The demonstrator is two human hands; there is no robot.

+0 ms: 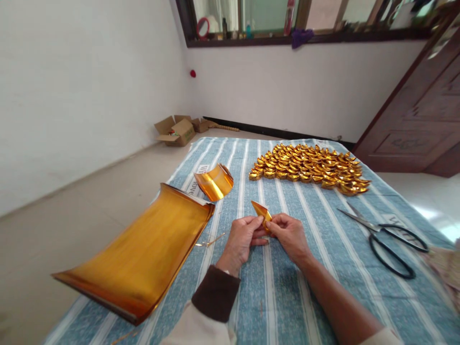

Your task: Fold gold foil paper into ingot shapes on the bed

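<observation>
Striped blue cloth, left hand and right hand together, fingertips pinched on one small folded gold foil piece

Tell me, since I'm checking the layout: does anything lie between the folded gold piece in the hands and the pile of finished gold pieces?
Nothing visible does. Both hands, left and right, hold the gold piece, and only bare striped cloth lies between it and the pile. The scissors lie off to the right, the small gold sheet to the left.
</observation>
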